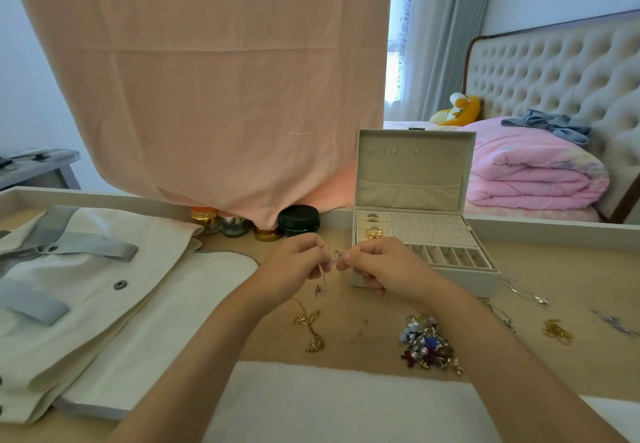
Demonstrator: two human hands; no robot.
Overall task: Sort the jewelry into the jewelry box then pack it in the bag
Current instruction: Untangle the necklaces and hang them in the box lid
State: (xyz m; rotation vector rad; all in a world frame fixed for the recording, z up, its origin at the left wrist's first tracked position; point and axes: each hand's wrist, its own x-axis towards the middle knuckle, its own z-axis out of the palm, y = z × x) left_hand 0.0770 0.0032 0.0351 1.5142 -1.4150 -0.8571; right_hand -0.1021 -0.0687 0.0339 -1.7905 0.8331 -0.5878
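A beige jewelry box (481,278) stands open on the wooden table, lid upright, with rings in its left slots. In front of it my left hand (294,262) and my right hand (377,262) pinch the two ends of a thin necklace (322,285); its pendant hangs just above the table. Two gold necklaces (313,333) lie below my hands. A heap of earrings and beaded pieces (427,345) sits to the right. A cream bag with grey straps (69,290) lies flat at the left.
Silver chains (526,293) and a gold piece (556,331) lie right of the box. Small jars (298,219) stand at the table's back rim under a hanging pink cloth (207,79). A white cloth (346,404) lies at the front edge. A bed is behind.
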